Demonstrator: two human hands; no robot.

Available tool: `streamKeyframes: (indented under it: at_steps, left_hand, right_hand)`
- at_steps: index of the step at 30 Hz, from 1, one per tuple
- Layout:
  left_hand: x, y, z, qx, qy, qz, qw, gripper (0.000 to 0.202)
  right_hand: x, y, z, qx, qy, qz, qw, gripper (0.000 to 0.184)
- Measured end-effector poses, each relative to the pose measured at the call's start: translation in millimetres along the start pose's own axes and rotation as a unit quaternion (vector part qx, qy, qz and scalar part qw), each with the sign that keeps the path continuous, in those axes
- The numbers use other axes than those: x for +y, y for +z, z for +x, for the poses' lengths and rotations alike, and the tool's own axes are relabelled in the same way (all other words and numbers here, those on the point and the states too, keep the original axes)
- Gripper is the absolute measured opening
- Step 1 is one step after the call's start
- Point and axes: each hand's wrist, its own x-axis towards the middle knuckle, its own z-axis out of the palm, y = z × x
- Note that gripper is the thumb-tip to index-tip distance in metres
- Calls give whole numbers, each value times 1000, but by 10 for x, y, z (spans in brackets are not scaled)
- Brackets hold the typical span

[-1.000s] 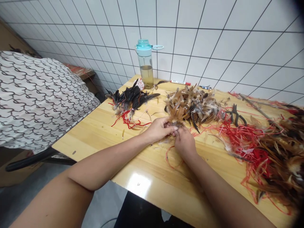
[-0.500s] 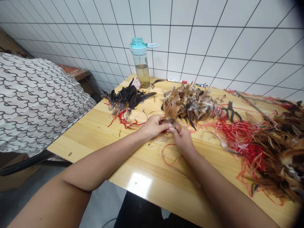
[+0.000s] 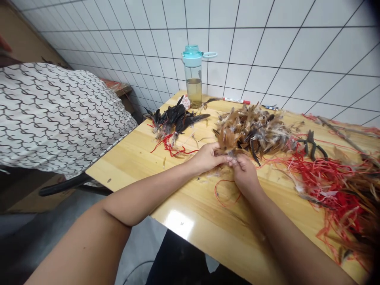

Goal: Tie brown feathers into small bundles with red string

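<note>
My left hand (image 3: 210, 158) and my right hand (image 3: 244, 168) meet over the middle of the wooden table (image 3: 142, 178), thumbs and fingertips pressed together. Pinched between them is a small bunch of brown feathers (image 3: 228, 139), its tips pointing away from me. A thin red string (image 3: 216, 190) loops on the tabletop below the right hand. Just behind the bunch lies a heap of brown and white feathers (image 3: 264, 130). To the left rest black feathers (image 3: 175, 118) with red strings (image 3: 169, 146) at their base. The quill ends are hidden by my fingers.
A water bottle (image 3: 194, 79) stands by the tiled wall, near a red-and-white marker (image 3: 236, 101). Black-handled pliers (image 3: 311, 146) lie right of the heap, beside tangled red string (image 3: 320, 174) and more brown feathers (image 3: 365, 190). A patterned cloth (image 3: 65, 122) is at the left.
The view has turned left, so everything sits further right in the picture. Both hands keep their pinch on the feather bunch, with little visible finger movement.
</note>
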Motion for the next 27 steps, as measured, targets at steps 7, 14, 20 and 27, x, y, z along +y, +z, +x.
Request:
streamKeyframes:
  at_steps: [7, 14, 20, 27]
  left_hand:
    - [434, -546, -10, 139, 159, 399, 893, 15]
    - [765, -1056, -187, 78, -43, 641, 762, 17]
    - [712, -1046, -185, 20, -108, 645, 757, 17]
    - [491, -994, -64, 167, -92, 720, 667, 24]
  right_hand:
    - [92, 1, 4, 22, 53, 68, 996, 27]
    - [143, 31, 6, 47, 60, 62, 995, 28]
    - [158, 33, 12, 51, 60, 66, 995, 27]
    - [118, 19, 9, 53, 47, 44, 997, 26]
